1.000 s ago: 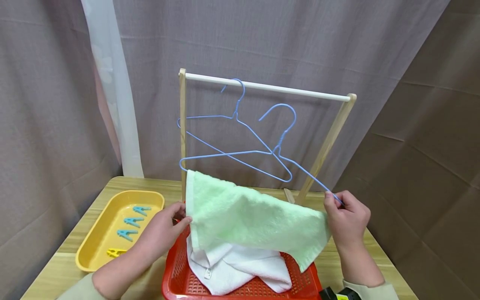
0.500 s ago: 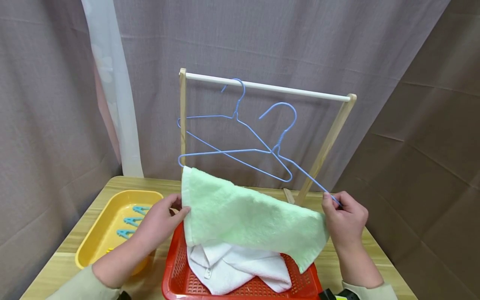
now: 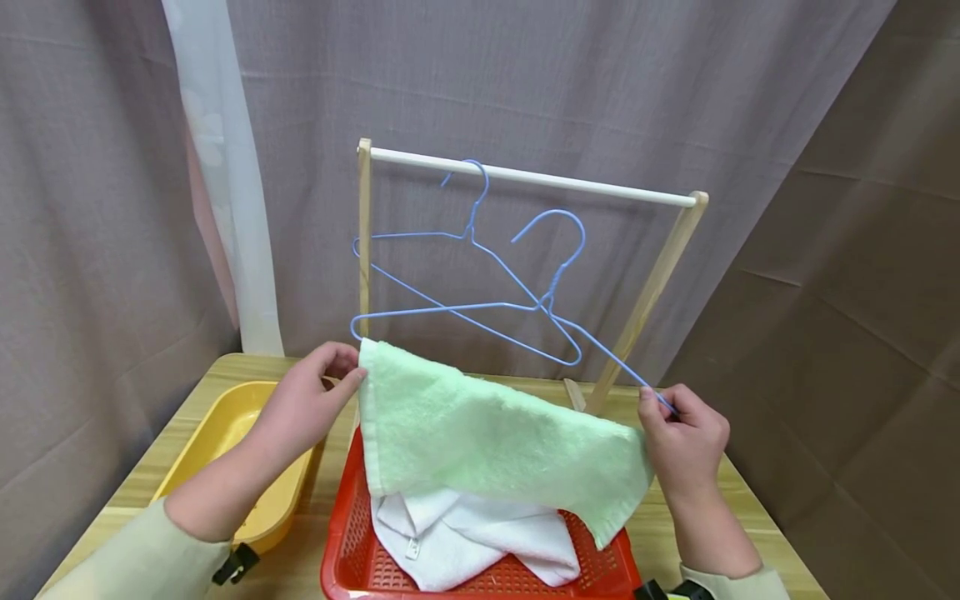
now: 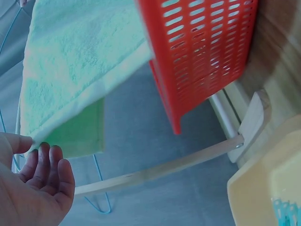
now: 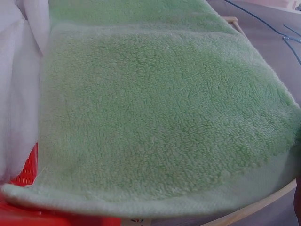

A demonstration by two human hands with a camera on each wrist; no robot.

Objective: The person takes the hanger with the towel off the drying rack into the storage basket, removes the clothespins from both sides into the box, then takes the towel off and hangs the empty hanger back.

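Observation:
A light green towel (image 3: pixel 495 442) hangs folded over the lower bar of a blue wire hanger (image 3: pixel 491 306), its white-banded edge at the left. My left hand (image 3: pixel 303 396) pinches that edge near the top corner. Up close in the left wrist view, the thumb of the left hand (image 4: pixel 35 183) meets the towel's rim and the other fingers are curled. My right hand (image 3: pixel 686 442) grips the hanger's right end, beside the towel's right edge. In the right wrist view the green towel (image 5: pixel 155 103) covers most of the picture.
A wooden rack with a white rail (image 3: pixel 570 180) stands behind, holding a second blue hanger (image 3: pixel 480 242). Below the towel, a red basket (image 3: pixel 341 533) contains a white towel (image 3: pixel 480 542). A yellow tray (image 3: pixel 288 508) stands left, with blue clothespins (image 4: pixel 286 213) inside.
My left hand has slid up along the towel's left edge toward the top corner. The towel and hanger have shifted slightly left. The right hand keeps its grip on the hanger.

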